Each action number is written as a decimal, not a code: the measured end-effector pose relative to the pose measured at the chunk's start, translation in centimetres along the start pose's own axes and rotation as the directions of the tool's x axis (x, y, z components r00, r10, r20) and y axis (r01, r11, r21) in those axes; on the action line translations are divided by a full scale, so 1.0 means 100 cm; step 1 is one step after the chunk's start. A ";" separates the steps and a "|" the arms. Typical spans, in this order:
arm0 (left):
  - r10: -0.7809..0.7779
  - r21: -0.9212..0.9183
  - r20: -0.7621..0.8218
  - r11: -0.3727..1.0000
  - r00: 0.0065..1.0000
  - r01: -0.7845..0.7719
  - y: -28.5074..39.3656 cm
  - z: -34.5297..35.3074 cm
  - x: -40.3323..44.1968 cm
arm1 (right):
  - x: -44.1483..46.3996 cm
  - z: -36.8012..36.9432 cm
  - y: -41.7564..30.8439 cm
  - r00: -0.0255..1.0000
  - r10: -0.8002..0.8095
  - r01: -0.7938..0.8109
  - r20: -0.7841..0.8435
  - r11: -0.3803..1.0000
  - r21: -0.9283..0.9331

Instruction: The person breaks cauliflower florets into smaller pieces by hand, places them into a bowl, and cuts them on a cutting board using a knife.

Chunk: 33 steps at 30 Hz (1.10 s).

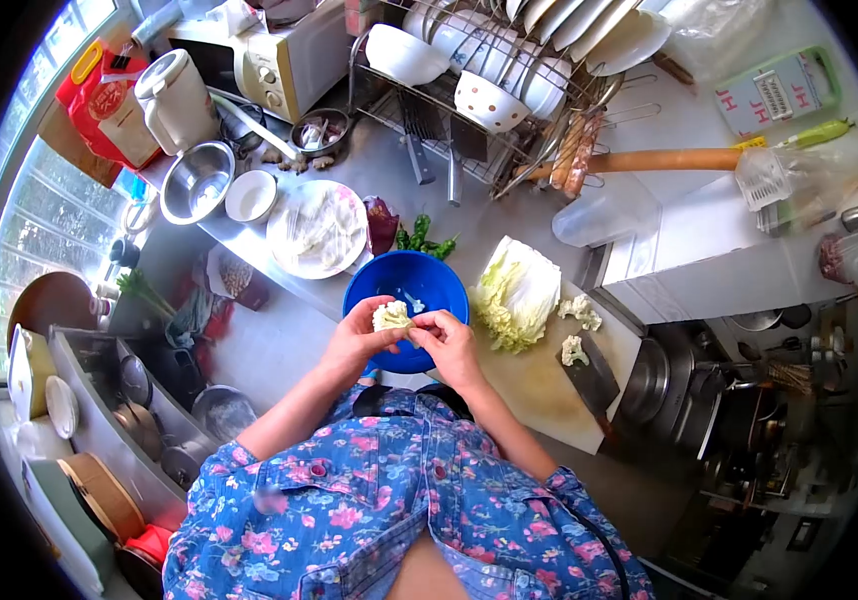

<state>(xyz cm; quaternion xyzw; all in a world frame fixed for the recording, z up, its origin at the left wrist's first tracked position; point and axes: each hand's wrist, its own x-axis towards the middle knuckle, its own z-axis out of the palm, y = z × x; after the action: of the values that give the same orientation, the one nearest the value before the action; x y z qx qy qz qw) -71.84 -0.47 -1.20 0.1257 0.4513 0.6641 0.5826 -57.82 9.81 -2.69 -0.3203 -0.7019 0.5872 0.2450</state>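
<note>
A cauliflower floret is held over a blue bowl between my two hands. My left hand has its fingers closed around the floret's left side. From the right, my right hand pinches the floret's lower edge with thumb and fingertips. A few small pale pieces lie inside the bowl. Right of the bowl, a napa cabbage rests on a cutting board. Two more cauliflower pieces, one being a small floret, lie near a cleaver on the board's right side.
Behind the bowl are green peppers and a plastic-covered white plate. A metal bowl and small white bowl stand farther left. A dish rack with bowls is at the back. The counter's front edge borders a lower area of pots.
</note>
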 end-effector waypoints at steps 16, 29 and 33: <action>-0.091 -0.016 0.053 0.996 0.994 0.092 0.008 -0.004 0.000 | -0.001 0.008 -0.003 0.996 0.078 -0.076 0.033 0.995 -0.060; -0.077 0.139 -0.084 0.986 0.993 0.088 0.000 -0.002 0.002 | -0.007 0.018 -0.009 0.991 0.113 -0.115 0.065 0.993 0.034; -0.005 0.207 -0.105 0.978 0.994 0.027 -0.007 -0.006 0.004 | -0.007 0.022 -0.008 0.986 0.159 -0.162 0.056 0.986 0.037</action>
<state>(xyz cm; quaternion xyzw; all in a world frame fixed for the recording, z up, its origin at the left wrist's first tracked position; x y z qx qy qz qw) -71.96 -0.44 -2.19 0.1476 0.5489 0.6142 0.5475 -59.08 7.77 -2.33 -0.3551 -0.6678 0.6275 0.1849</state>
